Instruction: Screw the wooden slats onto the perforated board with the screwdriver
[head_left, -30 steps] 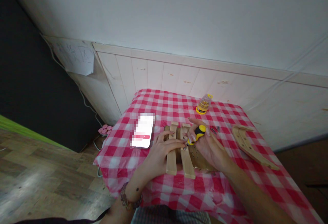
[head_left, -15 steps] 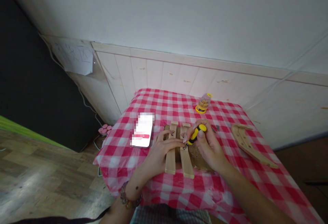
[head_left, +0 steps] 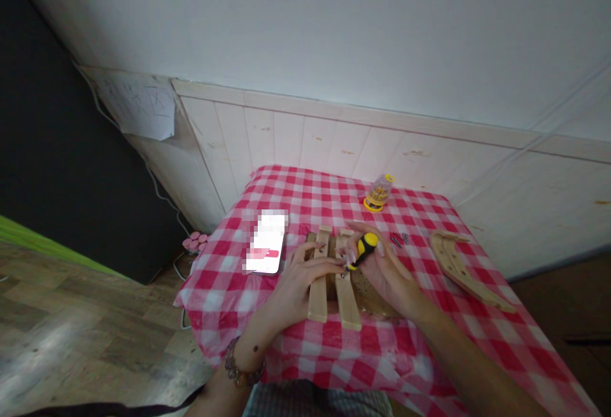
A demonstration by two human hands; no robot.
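Note:
My right hand [head_left: 391, 277] is closed around a short yellow-and-black screwdriver [head_left: 367, 244]. The tool tilts down to the left, its tip at a screw in the right curved wooden slat [head_left: 350, 305]. My left hand [head_left: 298, 283] lies across the left wooden slat [head_left: 317, 302] and grips it, with a finger stretched over to the right slat beside the screwdriver's tip. Its thumb is hidden. Both slats rest on a brown board [head_left: 375, 293] dotted with small holes, partly covered by my hands.
A phone [head_left: 267, 245] with a lit screen lies left on the checked tablecloth [head_left: 315, 181]. Behind my hands stands a clear bit case [head_left: 379, 194] with yellow ends. To the right are loose screws [head_left: 400, 240] and another curved wooden piece [head_left: 463, 270].
My right hand has turned and its fingers have shifted round the screwdriver handle, which leans slightly more to the left. My left hand and the slats stay in place.

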